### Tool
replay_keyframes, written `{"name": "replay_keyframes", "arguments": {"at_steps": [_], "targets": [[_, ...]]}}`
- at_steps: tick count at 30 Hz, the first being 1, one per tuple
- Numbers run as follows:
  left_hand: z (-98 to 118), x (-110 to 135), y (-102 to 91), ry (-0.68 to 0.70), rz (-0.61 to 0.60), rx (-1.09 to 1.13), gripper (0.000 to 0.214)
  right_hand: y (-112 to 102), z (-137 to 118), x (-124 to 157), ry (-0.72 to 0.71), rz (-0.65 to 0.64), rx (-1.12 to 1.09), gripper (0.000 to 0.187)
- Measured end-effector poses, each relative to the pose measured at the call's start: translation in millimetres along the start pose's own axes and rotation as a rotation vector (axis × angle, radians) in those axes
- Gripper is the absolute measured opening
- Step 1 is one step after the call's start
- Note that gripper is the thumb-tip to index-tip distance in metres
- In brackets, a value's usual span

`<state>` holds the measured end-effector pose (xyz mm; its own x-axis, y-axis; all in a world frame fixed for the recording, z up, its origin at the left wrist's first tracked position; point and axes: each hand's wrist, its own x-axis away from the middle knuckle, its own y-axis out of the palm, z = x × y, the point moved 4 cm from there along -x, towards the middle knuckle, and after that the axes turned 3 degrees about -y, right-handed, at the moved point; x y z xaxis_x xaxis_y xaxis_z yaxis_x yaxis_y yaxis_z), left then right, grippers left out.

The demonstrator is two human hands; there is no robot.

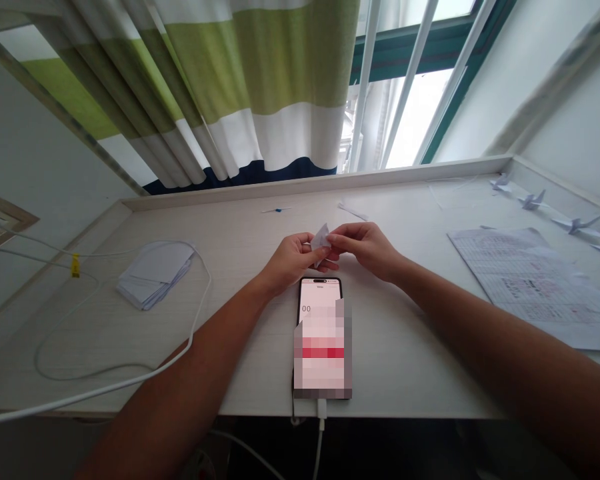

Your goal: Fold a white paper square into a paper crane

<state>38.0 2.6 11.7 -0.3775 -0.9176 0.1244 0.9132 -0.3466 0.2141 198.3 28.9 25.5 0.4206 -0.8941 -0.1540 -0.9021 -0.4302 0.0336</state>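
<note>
So you've got the small folded paper point(321, 239) up in front of you, just past the top end of the phone point(320, 291), with your left hand point(291, 261) pinching it from one side and your right hand point(367, 248) gripping its other edge in the fingertips. Readable stuff is pretty thin: the phone shows "00" at the left of the screen, a tiny title up top starting with "Ve" (can't swear to the rest), and everything lower is pixelated around a red band. The printed sheet point(510, 267) off to your right has rows of dark and reddish characters, way too small to make out. Three folded paper birds point(533, 200) sit beyond it, and a loose paper stack point(155, 270) is on your left.
</note>
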Motion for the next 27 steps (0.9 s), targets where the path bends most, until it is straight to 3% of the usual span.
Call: {"name": "replay_keyframes", "arguments": {"at_steps": [10, 20, 27], "targets": [[-2.4, -0.5, 2.4, -0.023, -0.045, 0.017, 0.05, 0.3, -4.4, 1.4, -0.054, 0.088, 0.111, 0.025], [-3.7, 1.0, 8.3, -0.05, -0.056, 0.009, 0.054, -2.3, 1.0, -1.1, -0.073, 0.084, 0.098, 0.046], [-3.8, 0.9, 7.9, -0.029, -0.059, 0.01, 0.053, -1.4, 0.7, -0.9, -0.051, 0.129, 0.034, 0.041]]}}
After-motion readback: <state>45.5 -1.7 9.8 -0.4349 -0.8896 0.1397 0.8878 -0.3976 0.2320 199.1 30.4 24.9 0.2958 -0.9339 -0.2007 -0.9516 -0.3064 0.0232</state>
